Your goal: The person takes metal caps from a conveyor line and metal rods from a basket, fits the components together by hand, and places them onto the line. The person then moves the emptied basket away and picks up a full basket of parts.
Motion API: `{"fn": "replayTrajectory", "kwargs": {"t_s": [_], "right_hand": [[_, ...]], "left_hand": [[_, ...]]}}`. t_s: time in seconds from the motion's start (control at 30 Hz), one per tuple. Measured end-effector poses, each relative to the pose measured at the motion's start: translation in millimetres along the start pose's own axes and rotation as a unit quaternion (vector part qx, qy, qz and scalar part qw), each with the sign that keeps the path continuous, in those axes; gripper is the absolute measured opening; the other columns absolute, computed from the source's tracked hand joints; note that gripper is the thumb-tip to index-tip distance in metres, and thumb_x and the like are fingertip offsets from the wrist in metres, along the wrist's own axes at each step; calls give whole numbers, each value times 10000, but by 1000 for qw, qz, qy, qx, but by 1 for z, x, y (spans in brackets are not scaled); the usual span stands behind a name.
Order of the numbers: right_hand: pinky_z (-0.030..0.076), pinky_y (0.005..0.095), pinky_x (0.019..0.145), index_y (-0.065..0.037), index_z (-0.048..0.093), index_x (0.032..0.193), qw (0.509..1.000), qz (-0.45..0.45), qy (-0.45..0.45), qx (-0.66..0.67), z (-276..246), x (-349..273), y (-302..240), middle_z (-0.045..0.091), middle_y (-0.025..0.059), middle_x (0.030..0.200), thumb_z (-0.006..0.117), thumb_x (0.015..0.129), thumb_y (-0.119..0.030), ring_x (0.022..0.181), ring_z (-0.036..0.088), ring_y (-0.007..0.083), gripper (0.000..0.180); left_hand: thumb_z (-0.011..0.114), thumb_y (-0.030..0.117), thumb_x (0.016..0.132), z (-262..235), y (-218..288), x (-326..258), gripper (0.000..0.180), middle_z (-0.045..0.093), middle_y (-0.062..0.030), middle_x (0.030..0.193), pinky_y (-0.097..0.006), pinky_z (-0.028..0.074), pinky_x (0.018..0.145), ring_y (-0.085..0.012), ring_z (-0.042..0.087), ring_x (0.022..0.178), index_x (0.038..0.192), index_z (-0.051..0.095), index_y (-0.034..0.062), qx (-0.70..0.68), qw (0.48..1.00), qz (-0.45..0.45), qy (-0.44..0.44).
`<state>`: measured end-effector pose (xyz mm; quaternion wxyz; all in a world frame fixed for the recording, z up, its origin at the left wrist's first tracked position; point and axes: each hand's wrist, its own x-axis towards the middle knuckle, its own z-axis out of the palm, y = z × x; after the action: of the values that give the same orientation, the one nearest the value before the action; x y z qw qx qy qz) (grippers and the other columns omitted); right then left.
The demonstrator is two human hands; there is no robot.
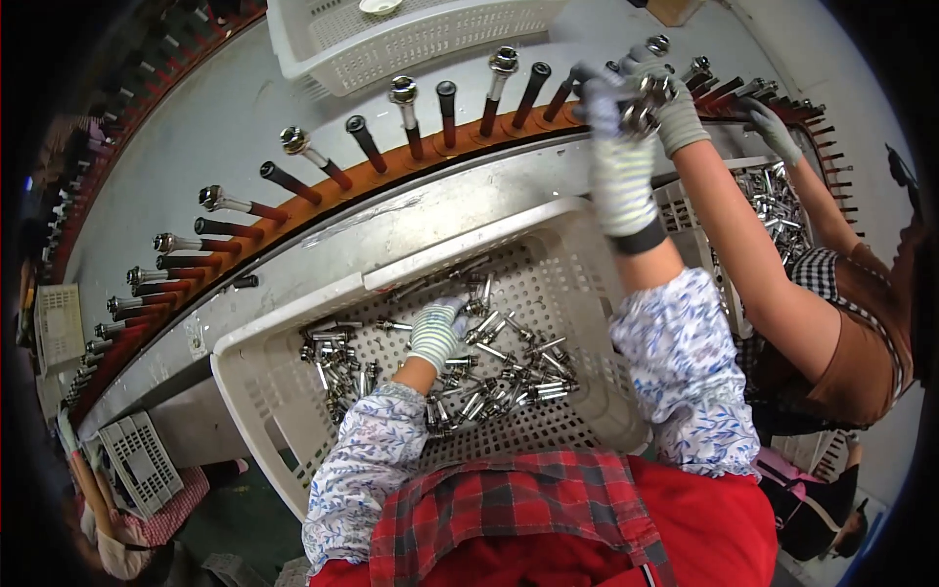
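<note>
My left hand (436,333), in a striped glove, reaches down into a pale plastic basket (286,333) in front of me. Its fingers are among shiny metal fittings (479,396) with slim stems, and partly hidden, so their grip cannot be made out. My right hand (620,147), also gloved and smeared by motion, is raised at the curved orange rail (386,168). A chrome fitting (641,119) with a rounded head shows against its palm, and the fingers curl round it. Right beside it is a co-worker's gloved hand (677,115), close to more chrome heads.
Black-tipped pegs (447,103) stand along the rail, every other one bearing a chrome fitting (403,93). Beyond it lies another pale basket (391,54). The co-worker's forearm (729,196) crosses near my right arm, above a second basket of fittings (778,210). Another person works at far left.
</note>
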<state>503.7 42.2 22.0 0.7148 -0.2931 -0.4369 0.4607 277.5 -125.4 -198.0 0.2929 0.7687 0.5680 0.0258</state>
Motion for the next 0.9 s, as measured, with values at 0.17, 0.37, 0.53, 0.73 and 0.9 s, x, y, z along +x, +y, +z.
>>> {"fn": "replayTrajectory", "kwargs": {"t_s": [0.17, 0.37, 0.53, 0.73, 0.9], "right_hand": [[479, 216, 638, -13, 606, 1042, 992, 27, -100, -65, -39, 66, 60, 646, 55, 951, 599, 857, -120, 776, 602, 107, 213], [405, 217, 486, -29, 638, 956, 935, 77, -140, -317, 29, 31, 71, 592, -9, 714, 602, 864, -133, 556, 509, 69, 143], [427, 245, 495, -31, 619, 884, 936, 5, -116, -332, 66, 25, 95, 603, 37, 695, 582, 873, -173, 542, 540, 113, 148], [478, 273, 655, -34, 593, 980, 973, 223, -55, 23, 93, 13, 133, 637, 56, 828, 654, 813, -219, 707, 588, 151, 256], [474, 337, 741, -27, 611, 988, 917, 145, -184, -323, 116, -9, 127, 645, 153, 854, 638, 799, -167, 788, 601, 255, 236]], "left_hand": [[591, 125, 813, 35, -38, -33, 376, 600, -200, 1046, -367, 462, 840, -320, 588, 953, 1162, 519, 4, -292, 941, -115, 126], [550, 80, 779, 19, -31, -47, 330, 572, -219, 1025, -417, 433, 862, -379, 542, 958, 1101, 524, 12, -154, 981, -91, 80], [598, 126, 729, 21, -26, -50, 322, 576, -180, 991, -437, 434, 832, -353, 547, 932, 1043, 557, 66, 57, 997, -2, 45], [706, 298, 684, 10, -3, -33, 439, 576, -120, 1017, -409, 441, 822, -285, 541, 978, 1042, 557, 93, 149, 986, -19, -69], [656, 179, 687, 17, -7, -42, 438, 540, -145, 1097, -408, 433, 885, -312, 515, 1037, 1099, 537, 94, 72, 996, -43, 2]]}}
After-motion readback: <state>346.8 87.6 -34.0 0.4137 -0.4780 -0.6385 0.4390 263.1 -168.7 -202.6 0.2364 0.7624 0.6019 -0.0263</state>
